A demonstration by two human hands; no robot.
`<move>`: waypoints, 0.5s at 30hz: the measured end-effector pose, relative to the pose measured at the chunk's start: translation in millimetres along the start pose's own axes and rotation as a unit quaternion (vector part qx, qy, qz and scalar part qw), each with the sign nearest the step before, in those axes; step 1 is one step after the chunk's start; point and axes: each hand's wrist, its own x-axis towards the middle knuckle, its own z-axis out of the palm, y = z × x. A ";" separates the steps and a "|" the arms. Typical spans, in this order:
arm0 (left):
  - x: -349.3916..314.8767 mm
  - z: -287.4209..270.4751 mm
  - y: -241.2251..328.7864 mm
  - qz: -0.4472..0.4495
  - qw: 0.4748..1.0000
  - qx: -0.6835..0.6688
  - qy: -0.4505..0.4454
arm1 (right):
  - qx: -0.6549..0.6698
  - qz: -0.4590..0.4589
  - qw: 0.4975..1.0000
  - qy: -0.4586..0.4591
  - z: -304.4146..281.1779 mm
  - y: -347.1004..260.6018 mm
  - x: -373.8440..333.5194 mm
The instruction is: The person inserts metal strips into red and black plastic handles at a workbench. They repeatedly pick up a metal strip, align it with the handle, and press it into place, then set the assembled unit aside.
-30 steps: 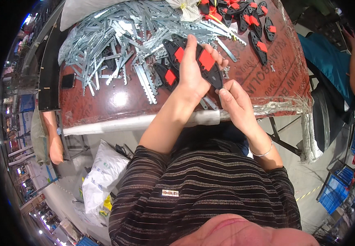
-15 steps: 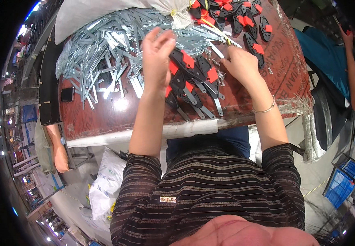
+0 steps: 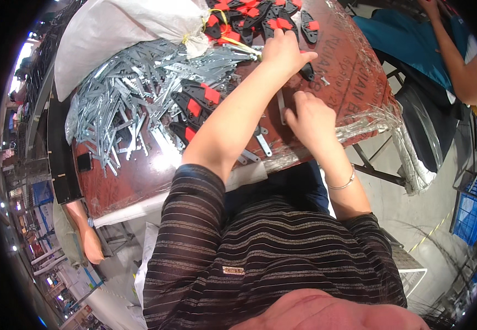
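My left hand (image 3: 283,54) reaches across the table to the far pile of black plastic parts with red tabs (image 3: 274,22). Its thumb stretches out to the right, and its fingers are apart near the red tabs. Under the thumb, one black part (image 3: 306,72) is mostly covered. Closer to me, my right hand (image 3: 314,120) is closed, thumb and fingertips at a flat metal strip (image 3: 281,106). Left of my left forearm lie several black-and-red parts (image 3: 194,108) fitted with metal strips. The forearm hides some of them.
A big heap of loose metal strips (image 3: 123,91) covers the table's left half, with a white sack (image 3: 123,33) behind it. A small black box-like object (image 3: 84,161) lies by the left edge. Another person's arm (image 3: 458,60) is at the far right, another forearm (image 3: 88,242) at the left.
My left hand has moved from beside the metal heap forward and right to the far black parts. My right hand has drawn back toward me. The whole view has turned slightly.
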 end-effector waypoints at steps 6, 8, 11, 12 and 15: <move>4.4 18.3 10.4 -0.016 0.999 0.029 0.007 | -0.062 -0.021 0.997 -0.037 8.5 -10.1 5.0; 7.4 18.2 -5.3 -0.060 0.975 -0.215 0.000 | -0.043 -0.022 0.998 -0.025 11.9 -5.9 6.3; 1.4 -6.2 -35.3 -0.191 0.673 -0.705 -0.116 | -0.027 -0.022 0.999 -0.014 11.2 -4.4 2.9; -7.7 -20.4 -40.7 -0.185 0.569 -0.789 -0.137 | -0.008 -0.028 1.000 0.009 11.0 -3.4 1.9; -39.2 -47.5 -41.2 -0.182 0.329 -0.917 -0.133 | -0.008 -0.044 0.998 0.037 15.4 -2.5 0.2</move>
